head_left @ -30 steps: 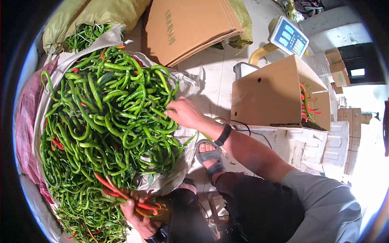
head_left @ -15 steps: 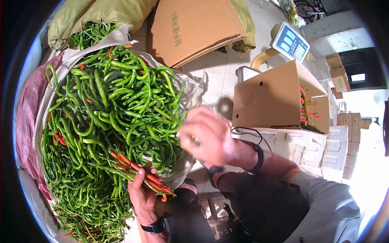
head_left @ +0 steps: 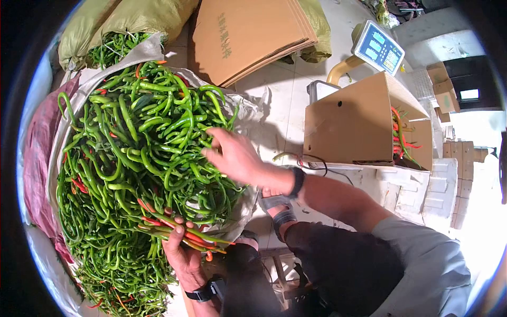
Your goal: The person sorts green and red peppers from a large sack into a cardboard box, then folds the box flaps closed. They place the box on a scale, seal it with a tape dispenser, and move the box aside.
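Note:
A bunch of long red and green chili peppers (head_left: 198,238) lies in my left hand (head_left: 182,256), whose fingers are closed around it at the lower edge of the pile. My right hand (head_left: 237,156) hovers at the right side of the big heap of green chili peppers (head_left: 132,164), thumb and fingers apart, slightly blurred, with nothing visible in it. A few red peppers (head_left: 79,185) show among the green ones. The heap rests on a spread whitish woven sack (head_left: 248,113). One green pepper (head_left: 285,154) appears over the floor, right of my right hand.
To the right, an open cardboard box (head_left: 346,124) containing red peppers (head_left: 398,137) lies on its side beside a scale display (head_left: 377,47). Flat cardboard sheets (head_left: 248,37) and stuffed yellow-green sacks (head_left: 150,18) stand at the back. A pink sack (head_left: 45,148) borders the heap on the left.
My right hand has moved left and opened over the heap's edge. A green pepper now shows right of it near the cable. Another green pepper shows in my left hand's bunch.

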Available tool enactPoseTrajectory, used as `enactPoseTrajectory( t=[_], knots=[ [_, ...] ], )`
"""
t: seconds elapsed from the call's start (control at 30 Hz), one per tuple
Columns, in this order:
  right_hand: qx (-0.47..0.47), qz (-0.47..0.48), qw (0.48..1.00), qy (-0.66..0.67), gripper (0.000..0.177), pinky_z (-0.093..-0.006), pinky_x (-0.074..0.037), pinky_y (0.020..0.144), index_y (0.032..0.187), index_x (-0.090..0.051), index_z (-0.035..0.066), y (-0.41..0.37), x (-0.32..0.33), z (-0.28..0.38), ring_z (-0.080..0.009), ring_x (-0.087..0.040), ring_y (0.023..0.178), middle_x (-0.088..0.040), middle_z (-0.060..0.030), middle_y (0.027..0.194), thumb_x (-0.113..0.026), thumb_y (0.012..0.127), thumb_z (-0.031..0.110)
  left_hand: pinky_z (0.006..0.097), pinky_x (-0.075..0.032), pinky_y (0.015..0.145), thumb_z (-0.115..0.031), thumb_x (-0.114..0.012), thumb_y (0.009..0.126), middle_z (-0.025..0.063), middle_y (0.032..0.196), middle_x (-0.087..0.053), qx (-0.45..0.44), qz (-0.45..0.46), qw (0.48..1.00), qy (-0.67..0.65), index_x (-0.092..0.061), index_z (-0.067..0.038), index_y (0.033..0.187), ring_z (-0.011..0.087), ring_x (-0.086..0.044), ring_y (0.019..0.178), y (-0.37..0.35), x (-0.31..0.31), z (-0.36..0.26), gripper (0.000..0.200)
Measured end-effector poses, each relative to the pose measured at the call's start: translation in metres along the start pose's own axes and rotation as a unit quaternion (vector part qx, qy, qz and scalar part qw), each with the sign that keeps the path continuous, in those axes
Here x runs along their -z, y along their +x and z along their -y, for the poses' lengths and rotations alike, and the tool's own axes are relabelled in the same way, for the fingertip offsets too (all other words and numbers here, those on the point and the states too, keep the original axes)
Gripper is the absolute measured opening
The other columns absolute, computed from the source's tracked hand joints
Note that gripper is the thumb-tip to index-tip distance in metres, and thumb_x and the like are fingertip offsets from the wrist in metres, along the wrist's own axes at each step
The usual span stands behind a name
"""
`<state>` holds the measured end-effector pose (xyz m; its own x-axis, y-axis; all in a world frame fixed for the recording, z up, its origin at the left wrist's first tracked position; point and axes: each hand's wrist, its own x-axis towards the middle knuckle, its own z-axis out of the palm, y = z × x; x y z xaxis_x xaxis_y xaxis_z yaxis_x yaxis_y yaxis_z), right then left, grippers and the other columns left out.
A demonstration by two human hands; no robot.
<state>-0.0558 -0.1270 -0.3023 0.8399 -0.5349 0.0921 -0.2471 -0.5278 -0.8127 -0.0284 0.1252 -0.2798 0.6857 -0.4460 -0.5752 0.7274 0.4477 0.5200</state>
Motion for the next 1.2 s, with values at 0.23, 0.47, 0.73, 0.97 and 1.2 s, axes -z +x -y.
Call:
enactPoseTrajectory(
  t=[0.23,0.47,0.73,0.97,1.2],
  knots=[
    [-0.011,-0.067,0.985,0.159,0.012,-0.0323,-0.043,0.051,0.089,-0.062,0.001,0.012,0.010,-0.018,-0.0129,-0.054,0.056,-0.060,-0.0047,0.065,-0.067,0.090,0.012,0.0393,-0.054,0.087,-0.006,-0.072,0.084,0.0085,0.106,-0.065,0.024,0.036,0.999,0.020,-0.051,-0.006,0.130,0.0218,-0.065,0.092,0.000,0.004,0.000,0.050],
    [-0.101,-0.032,0.946,0.305,0.008,-0.0235,-0.049,0.060,0.099,-0.063,0.001,-0.024,0.066,0.022,-0.0060,-0.060,0.070,-0.064,-0.0015,0.082,-0.063,0.091,0.003,0.0432,-0.052,0.093,-0.005,-0.071,0.085,0.0077,0.110,-0.065,0.042,0.043,0.998,-0.026,-0.052,-0.008,0.130,0.0236,-0.064,0.099,0.006,0.004,0.007,0.049],
    [0.309,0.024,0.947,-0.078,0.034,-0.0345,-0.054,0.064,0.100,-0.065,0.003,-0.059,0.075,0.050,-0.0234,-0.064,0.075,-0.058,-0.0087,0.094,-0.074,0.067,0.004,0.0426,-0.054,0.089,-0.006,-0.071,0.086,0.0132,0.109,-0.064,0.071,-0.033,0.997,0.005,-0.052,-0.003,0.127,0.0268,-0.065,0.094,0.011,0.000,0.011,0.045],
    [0.396,0.123,0.910,0.007,0.037,-0.0378,-0.055,0.078,0.111,-0.065,0.001,-0.074,0.037,0.043,-0.0279,-0.063,0.094,-0.058,-0.0101,0.102,-0.068,0.076,0.011,0.0388,-0.050,0.096,-0.015,-0.072,0.090,0.0120,0.114,-0.066,0.051,0.045,0.998,-0.006,-0.055,-0.002,0.128,0.0245,-0.062,0.105,0.011,-0.005,0.012,0.044],
    [0.414,0.228,0.881,0.008,0.034,-0.0374,-0.053,0.084,0.113,-0.062,0.003,-0.086,0.015,0.043,-0.0268,-0.056,0.111,-0.056,-0.0094,0.106,-0.061,0.080,0.014,0.0348,-0.054,0.081,-0.006,-0.076,0.080,0.0097,0.099,-0.062,0.035,0.021,0.996,0.078,-0.048,0.001,0.132,0.0208,-0.062,0.088,0.009,-0.013,0.015,0.059]
  ],
)
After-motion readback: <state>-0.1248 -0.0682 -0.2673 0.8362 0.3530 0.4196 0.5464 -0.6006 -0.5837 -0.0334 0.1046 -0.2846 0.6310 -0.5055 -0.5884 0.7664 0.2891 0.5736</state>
